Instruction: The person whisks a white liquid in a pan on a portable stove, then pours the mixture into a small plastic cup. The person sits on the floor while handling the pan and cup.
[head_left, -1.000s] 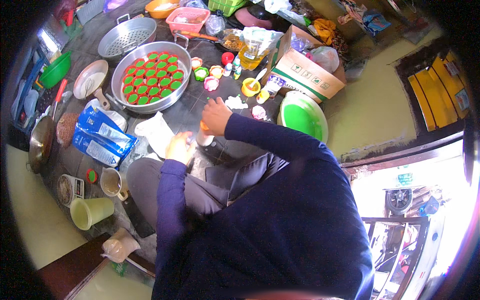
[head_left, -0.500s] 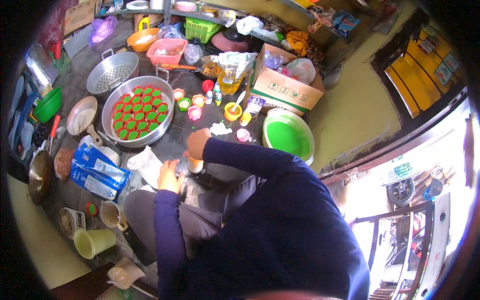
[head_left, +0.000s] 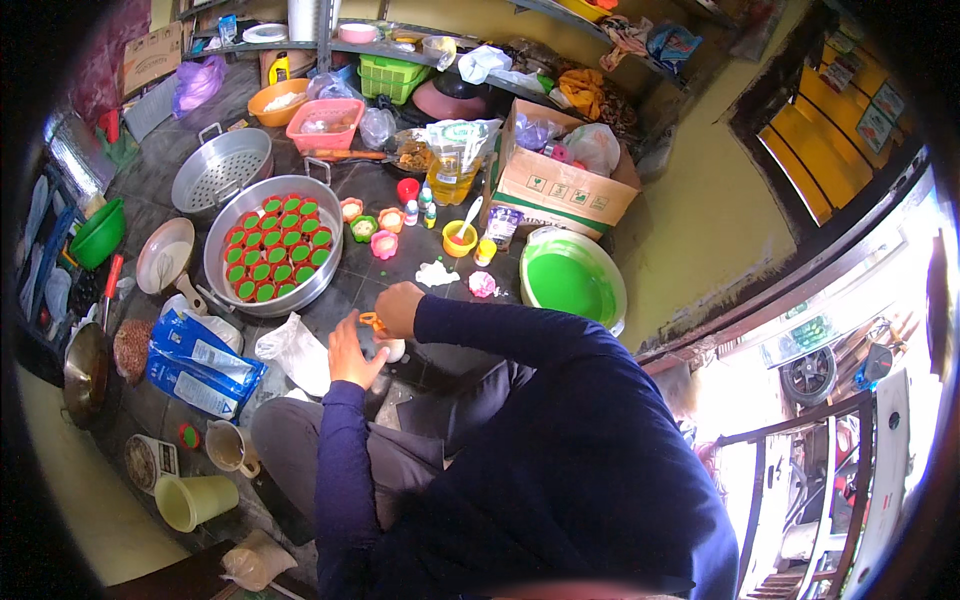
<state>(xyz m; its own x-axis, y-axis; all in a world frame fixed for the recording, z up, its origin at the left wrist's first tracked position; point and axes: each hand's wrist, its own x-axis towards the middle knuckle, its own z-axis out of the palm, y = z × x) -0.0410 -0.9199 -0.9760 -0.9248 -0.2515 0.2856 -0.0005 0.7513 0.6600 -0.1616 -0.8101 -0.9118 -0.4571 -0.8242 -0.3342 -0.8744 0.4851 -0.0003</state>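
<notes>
Low in front of me, my right hand (head_left: 400,310) is closed around a small orange piece (head_left: 372,320), perhaps a flower-shaped mould, at its left side. My left hand (head_left: 352,355) is just left of it, thumb and fingers apart, with nothing visible in it. Below the right hand is a small white rounded thing (head_left: 394,350), partly hidden. A white plastic bag (head_left: 300,352) lies left of my left hand. Ahead are a white powdery patch (head_left: 436,274) and a pink flower-shaped mould (head_left: 482,285).
A metal pot (head_left: 327,275) of red cups filled with green stands ahead left, a perforated steamer (head_left: 222,165) behind it. At right is a white tub (head_left: 613,268) of green batter. A yellow bowl (head_left: 459,240), small bottles (head_left: 430,212), an oil pouch (head_left: 455,175) and a cardboard box (head_left: 560,190) stand ahead.
The orange piece now shows at my right hand's fingers. My right hand has moved slightly down and right, my left slightly right; the camera view has shifted a little.
</notes>
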